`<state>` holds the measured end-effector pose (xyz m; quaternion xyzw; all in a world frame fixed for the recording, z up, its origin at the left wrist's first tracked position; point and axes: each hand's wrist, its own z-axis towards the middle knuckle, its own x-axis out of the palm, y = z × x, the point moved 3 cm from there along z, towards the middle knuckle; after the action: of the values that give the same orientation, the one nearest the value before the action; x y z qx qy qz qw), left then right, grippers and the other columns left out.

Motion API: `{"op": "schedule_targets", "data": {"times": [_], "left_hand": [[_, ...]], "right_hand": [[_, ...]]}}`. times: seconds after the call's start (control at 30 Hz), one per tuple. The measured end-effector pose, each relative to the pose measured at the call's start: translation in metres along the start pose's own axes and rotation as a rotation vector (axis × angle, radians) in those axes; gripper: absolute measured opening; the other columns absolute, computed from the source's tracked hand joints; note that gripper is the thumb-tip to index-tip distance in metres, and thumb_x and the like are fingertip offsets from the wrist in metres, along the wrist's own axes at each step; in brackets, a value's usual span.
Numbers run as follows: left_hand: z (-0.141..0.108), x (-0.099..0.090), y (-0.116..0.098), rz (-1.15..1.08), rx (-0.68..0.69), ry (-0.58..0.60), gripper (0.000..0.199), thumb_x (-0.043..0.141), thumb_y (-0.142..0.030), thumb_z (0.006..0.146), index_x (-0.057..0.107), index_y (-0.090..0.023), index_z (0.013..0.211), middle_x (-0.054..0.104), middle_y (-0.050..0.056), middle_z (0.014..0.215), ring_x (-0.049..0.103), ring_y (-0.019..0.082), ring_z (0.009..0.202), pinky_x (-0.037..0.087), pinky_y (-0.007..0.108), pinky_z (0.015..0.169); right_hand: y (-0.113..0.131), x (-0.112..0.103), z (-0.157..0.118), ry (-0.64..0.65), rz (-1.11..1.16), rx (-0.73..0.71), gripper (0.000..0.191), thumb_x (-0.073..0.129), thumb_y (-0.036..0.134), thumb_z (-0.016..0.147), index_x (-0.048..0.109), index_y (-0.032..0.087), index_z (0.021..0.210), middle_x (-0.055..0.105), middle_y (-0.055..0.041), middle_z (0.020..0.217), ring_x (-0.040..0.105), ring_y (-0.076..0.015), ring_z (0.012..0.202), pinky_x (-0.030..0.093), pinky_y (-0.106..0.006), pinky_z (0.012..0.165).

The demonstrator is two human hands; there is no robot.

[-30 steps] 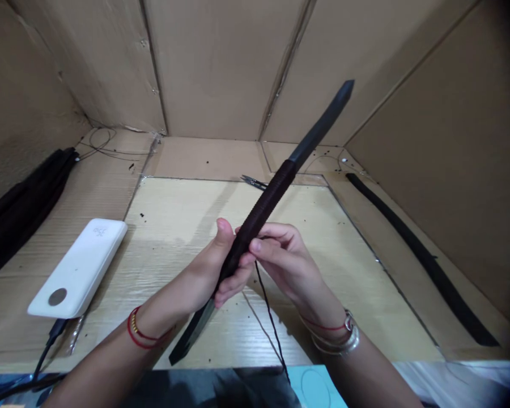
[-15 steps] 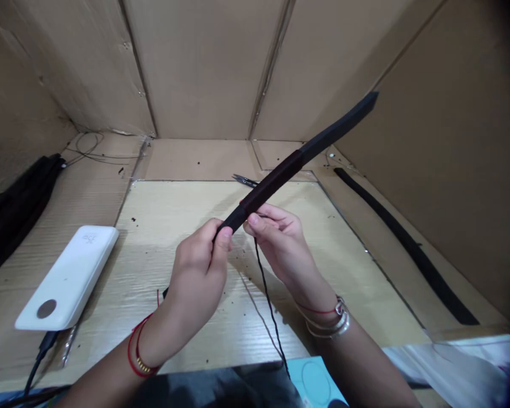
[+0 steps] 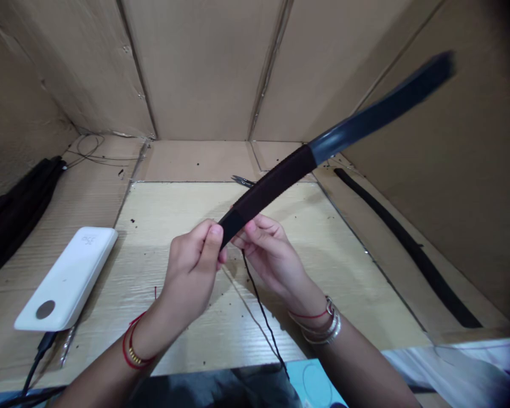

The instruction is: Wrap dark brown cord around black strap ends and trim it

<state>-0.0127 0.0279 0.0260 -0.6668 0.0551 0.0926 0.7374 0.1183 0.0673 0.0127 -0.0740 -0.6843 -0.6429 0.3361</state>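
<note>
My left hand (image 3: pixel 193 272) grips the lower end of a long, slightly curved black strip (image 3: pixel 276 184), thumb on top. The strip slants up to the right. A dark brown sleeve or wrapping with a finely ridged edge covers its middle, and its far part is smooth and shiny, blurred at the tip. Just below the wrapping's lower end, the fingers of my right hand (image 3: pixel 272 255) are pinched together against the strip's underside. From them a twisted black cord (image 3: pixel 259 300) hangs down past the table edge. The right fingertips are partly hidden behind the strip.
Behind the strip lie small dark snips (image 3: pixel 242 181). A similar black strip (image 3: pixel 408 246) rests at the right. On the left are a white power bank (image 3: pixel 68 277) with a cable and a black cloth bundle (image 3: pixel 23 209). Cardboard walls (image 3: pixel 204 68) enclose the table; a turquoise box (image 3: pixel 314 385) sits at the front.
The strip has turned so its broad, shiny face shows more, and its far tip has swung right and up. Both hands have shifted slightly left, keeping hold.
</note>
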Motion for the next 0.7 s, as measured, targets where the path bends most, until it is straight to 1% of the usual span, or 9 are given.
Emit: {"op": "schedule_targets", "data": {"times": [0.13,0.2,0.23,0.37,0.4,0.43,0.57,0.63,0.7], "left_hand": [[0.001,0.003,-0.002,-0.403,-0.336,0.440,0.065,0.027,-0.070,0.091,0.058,-0.017,0.071,0.038,-0.005,0.042,0.030,0.008,0.035,0.025,0.023,0.037],[0.001,0.004,-0.004,-0.441,-0.367,0.575,0.064,0.028,-0.073,0.088,0.058,-0.017,0.077,0.039,-0.005,0.043,0.030,0.009,0.036,0.026,0.022,0.038],[0.003,0.003,-0.005,-0.380,-0.330,0.550,0.057,0.035,-0.071,0.088,0.057,-0.018,0.082,0.043,-0.005,0.047,0.033,0.009,0.039,0.028,0.022,0.040],[0.010,-0.007,-0.007,0.189,-0.020,0.079,0.026,0.064,-0.044,0.083,0.055,-0.021,0.087,0.055,-0.002,0.068,0.044,0.011,0.059,0.033,0.021,0.052],[0.010,-0.008,-0.007,0.268,0.017,0.042,0.022,0.064,-0.040,0.084,0.055,-0.020,0.085,0.054,-0.002,0.069,0.044,0.011,0.059,0.032,0.021,0.053],[0.010,-0.006,-0.005,0.264,0.015,0.095,0.021,0.061,-0.040,0.086,0.056,-0.020,0.083,0.053,-0.002,0.067,0.044,0.010,0.058,0.031,0.021,0.051],[0.004,0.008,0.003,-0.242,-0.252,0.648,0.044,0.039,-0.061,0.093,0.053,-0.020,0.082,0.050,-0.004,0.058,0.042,0.010,0.043,0.032,0.021,0.041],[0.005,0.011,0.005,-0.274,-0.289,0.646,0.047,0.039,-0.064,0.091,0.052,-0.020,0.081,0.052,-0.003,0.059,0.045,0.011,0.043,0.035,0.023,0.042],[0.009,0.009,0.005,-0.005,-0.192,0.414,0.036,0.050,-0.055,0.089,0.054,-0.020,0.082,0.055,0.000,0.064,0.049,0.013,0.051,0.038,0.025,0.049]], "right_hand": [[0.002,0.006,-0.010,0.144,-0.080,0.022,0.035,0.083,0.038,0.071,0.075,0.024,0.102,0.068,0.0003,0.070,0.060,-0.0130,0.061,0.050,-0.029,0.066],[0.004,0.005,-0.011,0.127,-0.116,-0.011,0.035,0.083,0.038,0.071,0.075,0.025,0.103,0.070,0.0004,0.070,0.062,-0.0129,0.059,0.051,-0.029,0.066],[0.005,0.003,-0.010,0.088,-0.120,-0.037,0.032,0.083,0.038,0.071,0.076,0.025,0.099,0.070,0.0003,0.072,0.062,-0.0121,0.060,0.051,-0.029,0.066],[0.005,-0.005,-0.002,-0.090,-0.084,-0.082,0.027,0.086,0.035,0.067,0.078,0.024,0.090,0.071,0.0007,0.079,0.060,-0.0093,0.065,0.052,-0.025,0.067],[0.005,-0.006,-0.001,-0.101,-0.076,-0.076,0.028,0.087,0.035,0.066,0.078,0.023,0.090,0.071,0.0008,0.079,0.059,-0.0089,0.065,0.052,-0.024,0.066],[0.005,-0.006,0.000,-0.086,-0.068,-0.063,0.029,0.087,0.035,0.065,0.077,0.023,0.090,0.071,0.0009,0.077,0.059,-0.0086,0.063,0.051,-0.024,0.064],[0.002,0.000,-0.001,0.048,-0.038,0.047,0.030,0.078,0.043,0.076,0.075,0.021,0.096,0.064,0.0023,0.058,0.056,-0.0097,0.046,0.047,-0.022,0.048],[-0.002,0.000,0.000,0.017,-0.036,0.069,0.029,0.073,0.044,0.081,0.074,0.019,0.096,0.058,0.0036,0.051,0.054,-0.0102,0.041,0.044,-0.022,0.043],[-0.004,-0.003,0.003,-0.095,-0.032,0.024,0.025,0.076,0.039,0.078,0.075,0.017,0.091,0.060,0.0027,0.056,0.054,-0.0084,0.046,0.044,-0.020,0.045]]}}
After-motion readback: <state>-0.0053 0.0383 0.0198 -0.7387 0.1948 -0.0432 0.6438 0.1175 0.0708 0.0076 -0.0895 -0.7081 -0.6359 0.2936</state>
